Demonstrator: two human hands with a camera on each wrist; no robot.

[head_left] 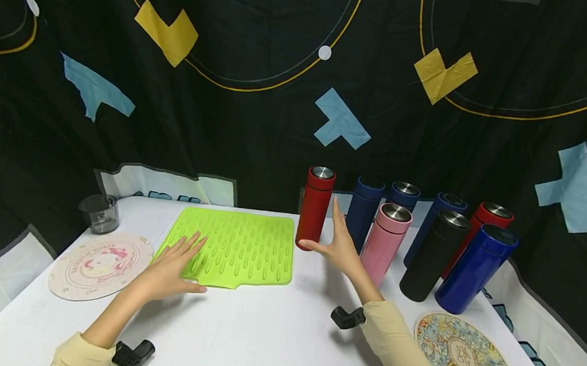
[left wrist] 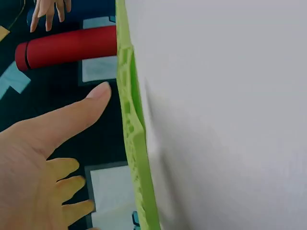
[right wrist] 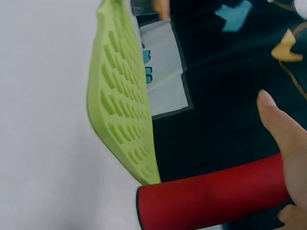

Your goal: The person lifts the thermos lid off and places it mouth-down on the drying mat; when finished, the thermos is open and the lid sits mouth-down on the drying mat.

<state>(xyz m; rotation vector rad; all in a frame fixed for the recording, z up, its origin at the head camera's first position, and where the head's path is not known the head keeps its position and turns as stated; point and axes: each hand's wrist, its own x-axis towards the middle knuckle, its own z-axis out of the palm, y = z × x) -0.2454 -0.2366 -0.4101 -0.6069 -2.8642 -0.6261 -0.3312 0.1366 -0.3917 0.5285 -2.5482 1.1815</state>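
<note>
Red bottle [left wrist: 69, 46], base hidden behind green mat [left wrist: 137, 148], left-wrist view

The green mat [head_left: 239, 245], covered in rows of small ridges, lies flat. The red bottle [head_left: 315, 210], slim and silver-topped, stands upright just beside the mat's right edge.

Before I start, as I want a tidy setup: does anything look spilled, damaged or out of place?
Nothing stands out. The red bottle stands upright beside the green mat, which lies flat. The other bottles also stand; their lean in the head view looks like lens distortion. I see no spill or damage.
</note>
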